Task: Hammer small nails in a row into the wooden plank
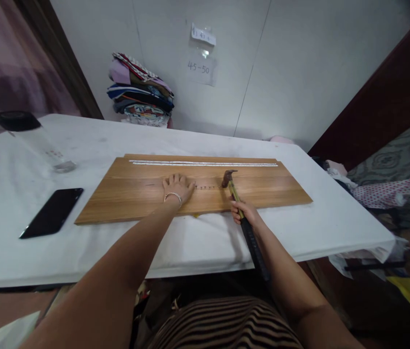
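Observation:
A long wooden board (266,186) lies flat on the white-covered table. My left hand (178,187), a bracelet at the wrist, presses on it with fingers spread. To the right of that hand a row of several small nails (207,187) stands up from the wood. My right hand (244,211) is wrapped around the handle of a claw hammer (233,190). The hammer's rusty head is at the right end of the nail row; whether it touches a nail or the board I cannot tell. Two white strips (205,163) run along the board's far side.
A black phone or tablet (52,212) lies left of the board on the white tablecloth (96,257). Behind it a clear bottle with a black lid (39,138) lies on its side. Folded fabrics (141,94) are stacked against the wall. Bags and cloth (386,191) sit beyond the right edge.

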`<state>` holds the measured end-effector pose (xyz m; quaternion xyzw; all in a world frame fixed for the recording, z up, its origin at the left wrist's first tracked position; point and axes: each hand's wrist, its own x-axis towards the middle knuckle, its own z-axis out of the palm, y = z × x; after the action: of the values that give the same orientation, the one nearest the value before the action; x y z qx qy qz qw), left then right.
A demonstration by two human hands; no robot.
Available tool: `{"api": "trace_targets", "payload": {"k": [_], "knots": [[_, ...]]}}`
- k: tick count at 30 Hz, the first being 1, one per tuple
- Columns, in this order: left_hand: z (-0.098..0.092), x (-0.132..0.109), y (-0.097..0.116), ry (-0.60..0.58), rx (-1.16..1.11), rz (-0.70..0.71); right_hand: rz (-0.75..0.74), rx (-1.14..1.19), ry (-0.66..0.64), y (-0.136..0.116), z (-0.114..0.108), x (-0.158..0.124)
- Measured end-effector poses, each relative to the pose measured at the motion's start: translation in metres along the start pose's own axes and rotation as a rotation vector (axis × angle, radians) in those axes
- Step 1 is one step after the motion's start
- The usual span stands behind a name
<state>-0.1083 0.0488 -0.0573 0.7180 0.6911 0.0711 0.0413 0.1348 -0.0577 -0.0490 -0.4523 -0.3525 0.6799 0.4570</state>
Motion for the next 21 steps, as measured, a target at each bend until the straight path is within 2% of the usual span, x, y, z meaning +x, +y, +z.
{"api": "trace_targets", "payload": {"k": [21], "knots": [[0.011, 0.003, -0.007, 0.047, -0.021, 0.013, 0.010, -0.015, -0.013, 0.004, 0.014, 0.005]]}}
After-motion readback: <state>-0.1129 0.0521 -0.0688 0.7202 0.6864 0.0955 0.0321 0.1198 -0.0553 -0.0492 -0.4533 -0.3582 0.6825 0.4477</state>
